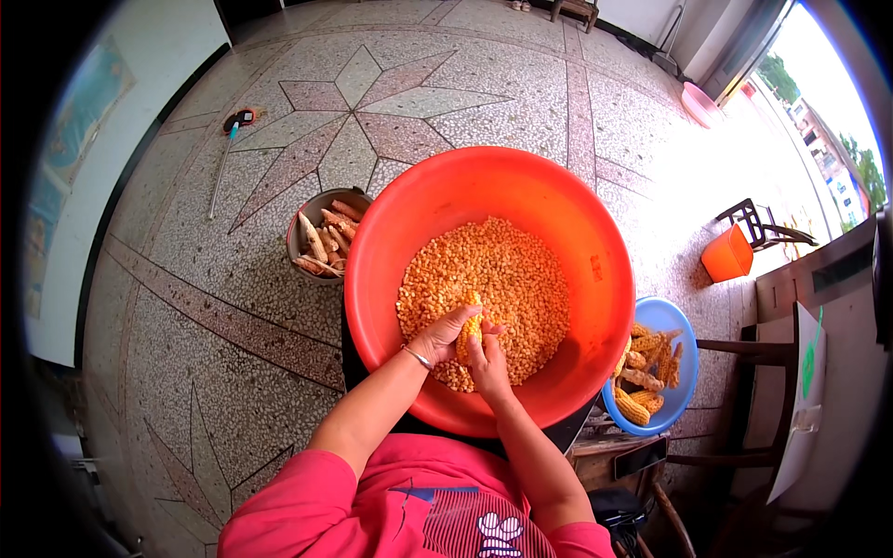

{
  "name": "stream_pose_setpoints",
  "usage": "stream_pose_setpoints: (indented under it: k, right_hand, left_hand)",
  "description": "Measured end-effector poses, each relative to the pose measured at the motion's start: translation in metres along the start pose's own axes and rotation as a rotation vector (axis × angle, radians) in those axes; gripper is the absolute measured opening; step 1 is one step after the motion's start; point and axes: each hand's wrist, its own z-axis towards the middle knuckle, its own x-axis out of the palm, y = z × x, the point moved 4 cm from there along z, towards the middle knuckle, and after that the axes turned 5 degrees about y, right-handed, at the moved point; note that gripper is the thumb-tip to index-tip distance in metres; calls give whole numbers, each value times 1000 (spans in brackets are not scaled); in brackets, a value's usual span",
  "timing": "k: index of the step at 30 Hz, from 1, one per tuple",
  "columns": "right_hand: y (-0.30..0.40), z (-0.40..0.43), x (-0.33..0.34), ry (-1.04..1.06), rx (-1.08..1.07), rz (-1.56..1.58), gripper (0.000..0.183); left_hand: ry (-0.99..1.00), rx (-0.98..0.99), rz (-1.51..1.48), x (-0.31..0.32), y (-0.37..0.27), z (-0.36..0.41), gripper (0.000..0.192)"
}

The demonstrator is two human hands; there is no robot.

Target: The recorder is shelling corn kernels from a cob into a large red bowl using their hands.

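Observation:
An ear of yellow corn (469,331) is held upright between my two hands, above a large red plastic tub (488,178). My left hand (443,335), with a silver bracelet at its wrist, grips the ear from the left side of the picture. From the right side, my right hand (492,366) has its thumb and fingers on the ear's lower part. Loose corn kernels (513,279) cover the bottom of the tub beneath both hands. Which arm is which cannot be checked further from this view.
Left of the tub stands a grey bucket (295,240) of corncobs (338,223). A blue basin (682,390) with corn ears (631,404) is at the right, beside a wooden chair (746,460). Farther off are an orange bin (727,257) and a long-handled brush (224,167).

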Motion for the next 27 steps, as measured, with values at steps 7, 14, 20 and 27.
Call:
stream_pose_setpoints:
  k: [7,14,20,27]
  right_hand:
    - [-27,6,-3,-17,30,272,45]
    - [-20,7,0,-40,-85,85,47]
    - [-3,0,-5,25,35,151,48]
    - [-27,5,-5,-75,-70,-97,47]
  left_hand:
    - [34,-6,-60,11,-1,0,27]
    - [-19,38,108,8,-1,-2,26]
    - [25,-4,1,6,1,-1,25]
    - [5,-15,21,7,3,1,22]
